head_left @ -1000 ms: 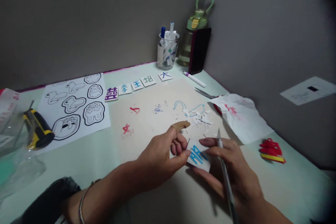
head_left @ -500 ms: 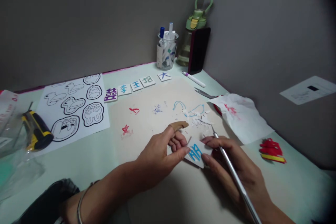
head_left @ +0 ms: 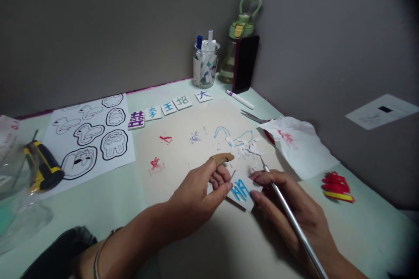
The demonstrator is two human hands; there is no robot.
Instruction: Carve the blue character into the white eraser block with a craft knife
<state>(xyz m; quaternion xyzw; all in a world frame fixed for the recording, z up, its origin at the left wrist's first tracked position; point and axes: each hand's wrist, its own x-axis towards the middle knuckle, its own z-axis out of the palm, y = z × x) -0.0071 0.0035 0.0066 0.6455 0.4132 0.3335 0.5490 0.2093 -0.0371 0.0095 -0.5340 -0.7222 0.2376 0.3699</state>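
My left hand (head_left: 196,194), with a tan cover on one fingertip, pinches the left edge of a small white carving tile (head_left: 251,186) that has a blue character on it. My right hand (head_left: 296,207) has a slim silver craft knife (head_left: 293,218) lying between its fingers, its blade pointing away from me. The thumb and a finger of that hand also touch the tile's right side. The tile is held tilted above a beige board (head_left: 183,152). Just beyond it lie white shavings (head_left: 245,150) and blue outline marks on the board.
Several finished character tiles (head_left: 168,107) line the back. At left are a printed sheet (head_left: 108,163) and a yellow-black utility knife (head_left: 46,168). Scissors (head_left: 252,117), a stained tissue (head_left: 301,150) and a red piece (head_left: 337,185) lie right. A pen jar (head_left: 205,69), bottle (head_left: 227,63) and phone (head_left: 246,63) stand behind.
The whole view has shifted slightly, so things sit a little further left. Both hands keep the same grip on the tile and the craft knife.
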